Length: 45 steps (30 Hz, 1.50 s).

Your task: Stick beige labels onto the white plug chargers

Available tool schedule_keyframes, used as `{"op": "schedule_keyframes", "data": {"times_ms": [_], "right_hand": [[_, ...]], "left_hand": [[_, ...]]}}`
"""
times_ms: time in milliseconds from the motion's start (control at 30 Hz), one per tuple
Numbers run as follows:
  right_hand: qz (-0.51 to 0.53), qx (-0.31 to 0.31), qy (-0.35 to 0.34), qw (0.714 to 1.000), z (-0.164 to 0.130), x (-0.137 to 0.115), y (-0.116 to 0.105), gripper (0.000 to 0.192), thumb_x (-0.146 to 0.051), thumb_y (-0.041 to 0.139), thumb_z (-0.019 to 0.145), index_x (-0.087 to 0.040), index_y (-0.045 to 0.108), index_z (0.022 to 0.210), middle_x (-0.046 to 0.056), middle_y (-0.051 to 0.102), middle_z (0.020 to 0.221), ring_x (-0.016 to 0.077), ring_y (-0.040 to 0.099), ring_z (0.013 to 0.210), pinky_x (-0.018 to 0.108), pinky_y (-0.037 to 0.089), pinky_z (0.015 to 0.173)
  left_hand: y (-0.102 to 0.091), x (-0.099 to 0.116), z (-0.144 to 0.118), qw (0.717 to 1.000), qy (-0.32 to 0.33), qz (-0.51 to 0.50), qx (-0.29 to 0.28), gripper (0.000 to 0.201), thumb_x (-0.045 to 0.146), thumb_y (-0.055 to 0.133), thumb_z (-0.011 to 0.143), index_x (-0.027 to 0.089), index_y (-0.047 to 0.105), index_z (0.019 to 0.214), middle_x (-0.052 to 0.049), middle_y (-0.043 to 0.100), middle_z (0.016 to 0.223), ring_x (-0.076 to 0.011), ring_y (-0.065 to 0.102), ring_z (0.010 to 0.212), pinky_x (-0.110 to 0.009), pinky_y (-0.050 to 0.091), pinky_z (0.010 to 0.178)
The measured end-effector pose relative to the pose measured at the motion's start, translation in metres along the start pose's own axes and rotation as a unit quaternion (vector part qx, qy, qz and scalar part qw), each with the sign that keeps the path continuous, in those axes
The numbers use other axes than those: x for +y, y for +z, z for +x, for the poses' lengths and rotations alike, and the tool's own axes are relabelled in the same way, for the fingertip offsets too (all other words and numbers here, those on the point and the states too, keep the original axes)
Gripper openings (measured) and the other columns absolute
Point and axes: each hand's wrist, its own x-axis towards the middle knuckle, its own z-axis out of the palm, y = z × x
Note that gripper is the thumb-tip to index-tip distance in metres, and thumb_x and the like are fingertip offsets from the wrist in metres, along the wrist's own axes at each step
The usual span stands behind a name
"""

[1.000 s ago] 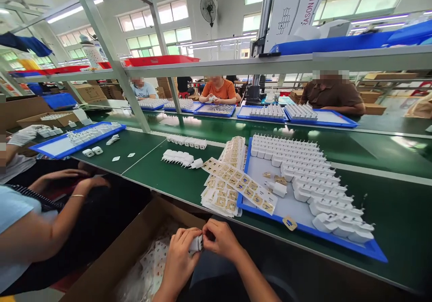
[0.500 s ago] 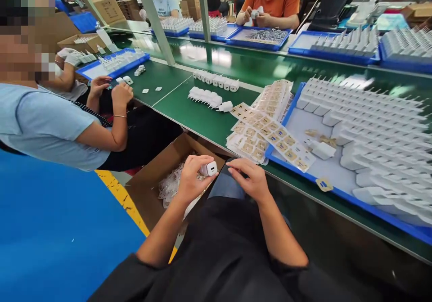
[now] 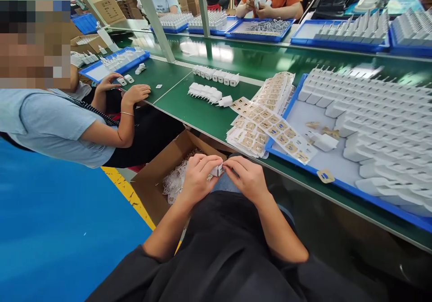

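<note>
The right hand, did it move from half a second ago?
Yes. The right hand has come left to touch the white charger in the left hand, above the cardboard box.

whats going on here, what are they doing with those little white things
A person seated at a green workbench holds a small white charger plug over their lap, pinched between the left hand and right hand. Label sheets and a blue tray of more plugs lie ahead. A co-worker sits alongside, hands on the bench.

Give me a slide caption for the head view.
Both hands pinch a white charger beside the blue tray.
</note>
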Motion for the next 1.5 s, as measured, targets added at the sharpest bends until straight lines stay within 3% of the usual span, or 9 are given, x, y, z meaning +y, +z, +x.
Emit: {"op": "schedule_keyframes", "data": {"times_ms": [200,533,733,1133,1233,1333,1500], "right_hand": [[-0.028,-0.022,-0.015,0.999,-0.002,0.0,-0.001,0.016,-0.02,0.05,0.101,-0.022,0.066,0.105,0.007,0.074,0.097,0.0172,0.07,0.084,0.027,0.055,0.073],[0.013,-0.009,-0.04,0.999,-0.002,0.008,0.001,0.011,-0.015,0.051,0.095,-0.021,0.06,0.092,0.004,0.066,0.085,0.014,0.063,0.072,0.024,0.05,0.062],[0.072,-0.052,-0.012,0.996,-0.002,0.011,-0.002,0.012,-0.011,0.051,0.09,-0.022,0.055,0.086,0.002,0.06,0.08,0.0125,0.056,0.066,0.024,0.047,0.06],[0.181,-0.102,0.058,0.976,-0.008,0.022,-0.007,0.012,-0.01,0.055,0.081,-0.022,0.056,0.081,-0.001,0.059,0.077,0.0111,0.055,0.063,0.022,0.045,0.057],[0.222,-0.116,0.056,0.967,-0.01,0.019,-0.01,0.013,-0.009,0.055,0.081,-0.022,0.056,0.078,-0.001,0.059,0.076,0.0102,0.054,0.061,0.022,0.047,0.056],[0.227,-0.08,0.065,0.968,-0.011,0.022,-0.012,0.011,-0.014,0.057,0.089,-0.022,0.063,0.085,0.002,0.065,0.082,0.0118,0.06,0.066,0.023,0.053,0.059],[0.21,0.015,0.074,0.975,-0.009,0.027,-0.005,0.018,-0.027,0.062,0.096,-0.025,0.071,0.111,0.008,0.072,0.106,0.0148,0.068,0.077,0.027,0.06,0.065]], "left_hand": [[-0.001,0.002,-0.004,0.999,-0.004,0.017,-0.029,0.029,0.013,0.061,0.087,0.024,0.067,0.113,-0.004,0.077,0.111,-0.0222,0.061,0.095,-0.037,0.045,0.084],[0.002,0.009,-0.004,1.0,-0.002,-0.029,-0.007,0.026,0.014,0.069,0.085,0.023,0.066,0.109,-0.003,0.078,0.108,-0.0214,0.062,0.092,-0.036,0.046,0.082],[0.008,0.007,-0.01,0.995,-0.059,-0.08,-0.031,0.023,0.023,0.073,0.087,0.024,0.068,0.109,-0.004,0.078,0.108,-0.0217,0.065,0.095,-0.039,0.05,0.087],[0.028,0.005,-0.013,0.984,-0.081,-0.154,-0.046,0.026,0.026,0.077,0.084,0.025,0.069,0.109,-0.005,0.078,0.106,-0.0222,0.066,0.094,-0.039,0.055,0.085],[0.026,-0.005,-0.009,0.985,-0.113,-0.13,-0.003,0.028,0.026,0.078,0.083,0.023,0.068,0.109,-0.006,0.077,0.106,-0.0228,0.066,0.096,-0.039,0.055,0.085],[0.013,-0.017,-0.002,0.984,-0.143,-0.102,0.025,0.031,0.03,0.08,0.082,0.022,0.068,0.109,-0.008,0.075,0.109,-0.024,0.066,0.1,-0.039,0.055,0.087],[0.0,-0.014,0.002,0.988,-0.11,-0.105,0.013,0.031,0.031,0.08,0.084,0.022,0.067,0.11,-0.008,0.074,0.109,-0.0236,0.065,0.102,-0.039,0.054,0.089]]}}
